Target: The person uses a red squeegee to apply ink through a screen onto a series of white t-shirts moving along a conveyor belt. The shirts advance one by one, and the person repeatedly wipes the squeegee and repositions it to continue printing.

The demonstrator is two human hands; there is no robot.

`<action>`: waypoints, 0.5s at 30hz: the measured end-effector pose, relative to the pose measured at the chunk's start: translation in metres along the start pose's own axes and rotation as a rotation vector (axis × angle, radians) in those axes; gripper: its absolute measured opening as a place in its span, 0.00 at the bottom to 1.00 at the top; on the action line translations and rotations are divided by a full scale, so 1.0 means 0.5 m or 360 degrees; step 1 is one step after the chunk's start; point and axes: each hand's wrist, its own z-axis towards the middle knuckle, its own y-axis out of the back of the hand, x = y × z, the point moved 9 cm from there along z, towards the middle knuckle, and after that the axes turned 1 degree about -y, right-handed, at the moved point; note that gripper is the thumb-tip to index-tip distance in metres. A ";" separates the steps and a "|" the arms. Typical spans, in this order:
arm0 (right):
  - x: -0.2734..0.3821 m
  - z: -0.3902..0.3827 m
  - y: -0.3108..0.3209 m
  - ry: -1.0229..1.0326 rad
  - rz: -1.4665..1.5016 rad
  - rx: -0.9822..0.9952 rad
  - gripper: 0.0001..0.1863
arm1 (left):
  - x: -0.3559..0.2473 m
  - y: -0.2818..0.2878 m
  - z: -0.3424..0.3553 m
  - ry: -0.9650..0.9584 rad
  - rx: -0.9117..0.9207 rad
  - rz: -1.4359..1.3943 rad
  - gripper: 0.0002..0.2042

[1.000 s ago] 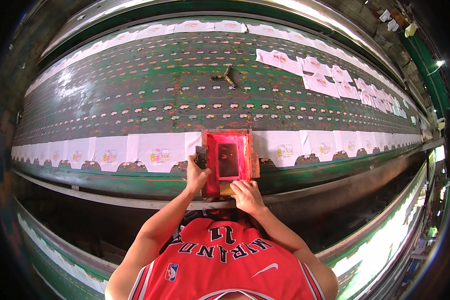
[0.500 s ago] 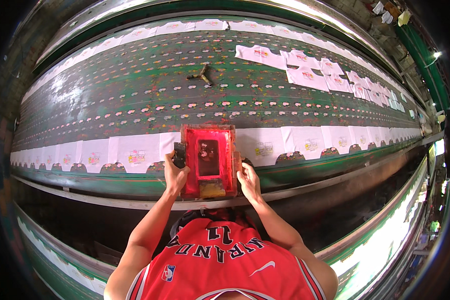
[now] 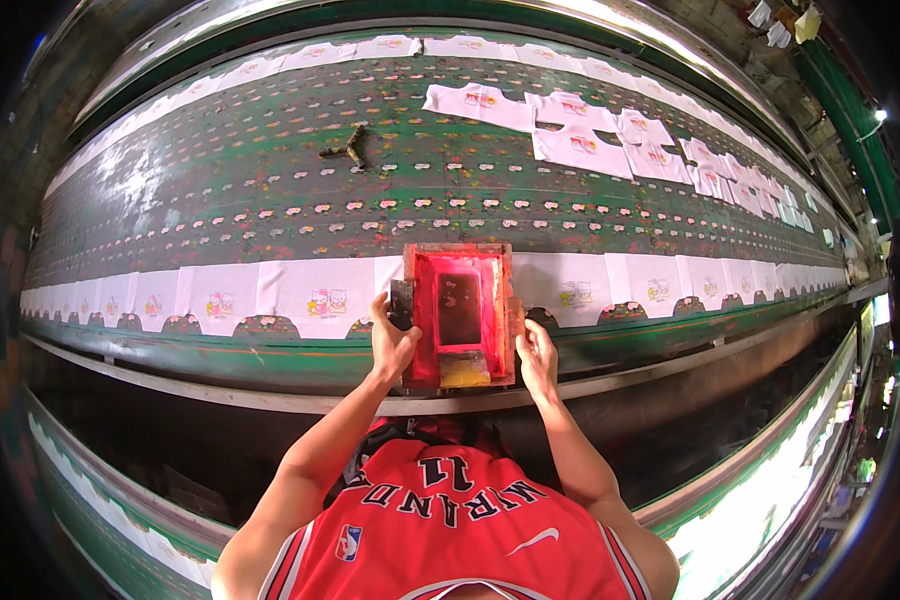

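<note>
A silkscreen printing frame [image 3: 508, 290] with red-stained walls and a dark, see-through window lies over a white cloth piece at the table's near edge. My left hand [image 3: 394, 340] is closed around the black block on its left side. On the other side my right hand [image 3: 537, 355] has its fingers curled against the frame's wooden side block. A yellow-stained strip [image 3: 465, 373] sits at the frame's near end. Just left of the frame, a white cloth piece [image 3: 295, 278] bears a small coloured print. The cloth beneath the frame is mostly hidden.
The long green-grey table [image 3: 300, 185] carries rows of small coloured marks. White cloth pieces line its near and far edges. Printed white pieces [image 3: 580, 145] lie overlapping at the far right. A forked brown object [image 3: 348, 150] rests mid-table. A rail [image 3: 270, 400] runs along the near side.
The printing frame and both hands have moved right along the table to another cloth piece. A printed piece now shows just left of the frame. The view has shifted right as well.
</note>
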 end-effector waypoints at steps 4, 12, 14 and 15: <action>-0.037 0.016 0.038 0.0051 -0.0015 -0.0015 0.23 | 0.000 -0.036 -0.008 0.0096 0.0044 0.0032 0.43; -0.016 0.014 0.036 0.0016 -0.0122 0.0066 0.24 | -0.019 -0.031 -0.007 0.0059 0.0034 0.0161 0.41; -0.018 0.013 0.034 0.0015 -0.0066 0.0083 0.25 | -0.024 -0.029 -0.007 0.0034 0.0013 0.0138 0.40; -0.027 0.014 0.034 0.0020 -0.0007 0.0090 0.25 | -0.027 -0.029 -0.009 0.0025 0.0002 0.0166 0.40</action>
